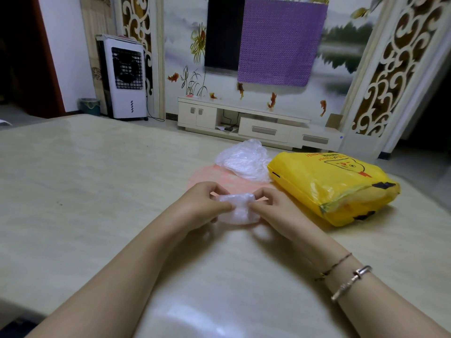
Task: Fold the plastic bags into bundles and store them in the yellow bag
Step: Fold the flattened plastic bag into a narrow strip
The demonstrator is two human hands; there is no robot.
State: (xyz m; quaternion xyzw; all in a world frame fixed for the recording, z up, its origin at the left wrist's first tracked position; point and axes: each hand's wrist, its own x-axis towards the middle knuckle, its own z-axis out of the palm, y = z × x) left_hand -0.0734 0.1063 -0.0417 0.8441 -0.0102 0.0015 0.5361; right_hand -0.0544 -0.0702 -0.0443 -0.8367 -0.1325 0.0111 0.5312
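A small folded bundle of clear plastic bag (238, 211) is held just above the table in front of me. My left hand (207, 203) pinches its left side and my right hand (271, 206) pinches its right side, thumbs on the near face. Behind the hands a pale pink plastic bag (210, 178) lies flat on the table, with a crumpled clear plastic bag (244, 159) on its far edge. The yellow bag (334, 186) lies on its side to the right, bulging, its mouth towards me.
The beige marble-look table (97, 179) spreads wide to the left and near me. Beyond its far edge stand a white TV cabinet (256, 125), a white air cooler (124, 76) and a small bin (89, 106).
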